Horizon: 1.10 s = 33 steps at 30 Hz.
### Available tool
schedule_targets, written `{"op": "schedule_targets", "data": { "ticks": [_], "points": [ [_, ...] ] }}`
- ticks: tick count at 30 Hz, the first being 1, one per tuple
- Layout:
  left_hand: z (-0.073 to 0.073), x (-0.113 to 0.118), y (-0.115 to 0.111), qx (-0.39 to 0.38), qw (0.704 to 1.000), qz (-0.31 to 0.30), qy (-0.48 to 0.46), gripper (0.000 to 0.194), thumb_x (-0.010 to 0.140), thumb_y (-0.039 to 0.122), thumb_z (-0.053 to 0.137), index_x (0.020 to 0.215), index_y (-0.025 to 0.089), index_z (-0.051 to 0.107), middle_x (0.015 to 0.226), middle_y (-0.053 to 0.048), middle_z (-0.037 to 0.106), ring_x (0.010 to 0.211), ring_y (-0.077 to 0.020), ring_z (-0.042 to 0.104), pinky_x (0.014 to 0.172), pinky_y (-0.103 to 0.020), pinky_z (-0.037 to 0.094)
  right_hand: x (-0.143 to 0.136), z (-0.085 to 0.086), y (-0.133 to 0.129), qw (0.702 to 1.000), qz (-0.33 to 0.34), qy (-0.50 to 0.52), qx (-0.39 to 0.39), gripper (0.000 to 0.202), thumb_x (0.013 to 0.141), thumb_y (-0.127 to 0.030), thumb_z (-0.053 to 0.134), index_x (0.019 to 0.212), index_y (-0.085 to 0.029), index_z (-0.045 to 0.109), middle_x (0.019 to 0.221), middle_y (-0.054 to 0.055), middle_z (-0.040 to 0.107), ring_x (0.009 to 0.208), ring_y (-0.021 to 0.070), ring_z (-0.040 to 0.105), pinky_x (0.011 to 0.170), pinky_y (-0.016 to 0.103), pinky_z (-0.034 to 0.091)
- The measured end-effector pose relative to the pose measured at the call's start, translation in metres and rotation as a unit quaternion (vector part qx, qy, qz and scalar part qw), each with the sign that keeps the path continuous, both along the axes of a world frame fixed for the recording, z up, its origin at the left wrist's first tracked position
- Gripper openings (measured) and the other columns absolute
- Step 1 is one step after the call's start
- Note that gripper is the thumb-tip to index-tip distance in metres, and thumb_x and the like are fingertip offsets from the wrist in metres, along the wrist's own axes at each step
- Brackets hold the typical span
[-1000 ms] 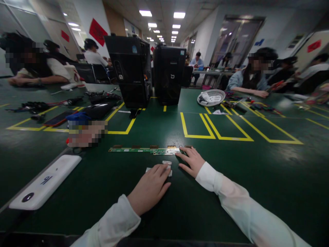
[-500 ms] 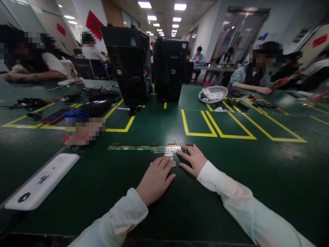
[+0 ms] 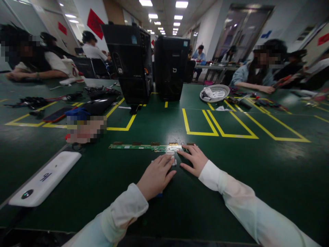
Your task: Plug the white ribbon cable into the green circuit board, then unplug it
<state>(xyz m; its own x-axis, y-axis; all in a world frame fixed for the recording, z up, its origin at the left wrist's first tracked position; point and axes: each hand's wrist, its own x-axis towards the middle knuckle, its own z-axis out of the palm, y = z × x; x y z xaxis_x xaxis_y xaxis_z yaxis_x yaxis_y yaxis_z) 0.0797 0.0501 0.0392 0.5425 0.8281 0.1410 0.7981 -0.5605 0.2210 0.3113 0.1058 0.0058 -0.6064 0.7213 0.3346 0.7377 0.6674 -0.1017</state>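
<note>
Head view: white device marked "JL"; other labels unreadable.

At the lower middle of the frame, the left hand lies flat on the green surface, its fingertips on a small pale piece just below a long narrow circuit board. The right hand rests spread beside it, fingertips at the board's right end. A white device lies at lower left. Two black computer towers stand upper centre, with a white basket to their right.
</note>
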Motion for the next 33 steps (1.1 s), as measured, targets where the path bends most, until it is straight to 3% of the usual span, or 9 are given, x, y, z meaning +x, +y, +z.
{"op": "schedule_targets", "data": {
  "ticks": [14,25,29,33],
  "points": [
    [-0.004,0.004,0.000,0.011,1.000,0.011,-0.026,0.048,0.099,0.044,0.036,0.138,0.017,0.047,0.143,-0.011,0.052,0.134,-0.0252,0.043,0.108,-0.046,0.041,0.002,0.005,0.000,1.000,0.005,-0.016,-0.012,0.054,0.089,-0.049,0.054,0.138,-0.025,0.054,0.140,0.015,0.048,0.129,0.0319,0.044,0.109,0.061,0.030],
    [-0.002,0.010,0.000,0.004,0.999,0.023,-0.046,0.046,0.099,0.043,0.037,0.136,0.017,0.050,0.140,-0.011,0.054,0.133,-0.0237,0.045,0.108,-0.045,0.041,0.001,-0.001,0.002,1.000,0.004,-0.004,0.005,0.054,0.087,-0.049,0.056,0.136,-0.025,0.055,0.137,0.016,0.050,0.126,0.0327,0.044,0.107,0.062,0.032],
    [0.006,0.003,0.003,-0.006,0.998,0.029,-0.047,0.047,0.100,0.043,0.035,0.138,0.019,0.048,0.143,-0.009,0.053,0.133,-0.0212,0.047,0.110,-0.043,0.039,0.001,-0.003,0.002,1.000,0.000,-0.004,0.008,0.055,0.087,-0.049,0.057,0.136,-0.025,0.056,0.137,0.015,0.050,0.126,0.0329,0.044,0.107,0.061,0.032],
    [0.018,-0.019,-0.005,-0.005,0.996,0.071,-0.058,0.052,0.101,0.044,0.026,0.143,0.017,0.044,0.149,-0.012,0.047,0.136,-0.0231,0.045,0.109,-0.046,0.041,0.002,-0.002,0.001,1.000,-0.005,-0.012,-0.001,0.056,0.089,-0.047,0.056,0.139,-0.023,0.052,0.140,0.016,0.047,0.130,0.0327,0.042,0.108,0.061,0.031]
  ]
}}
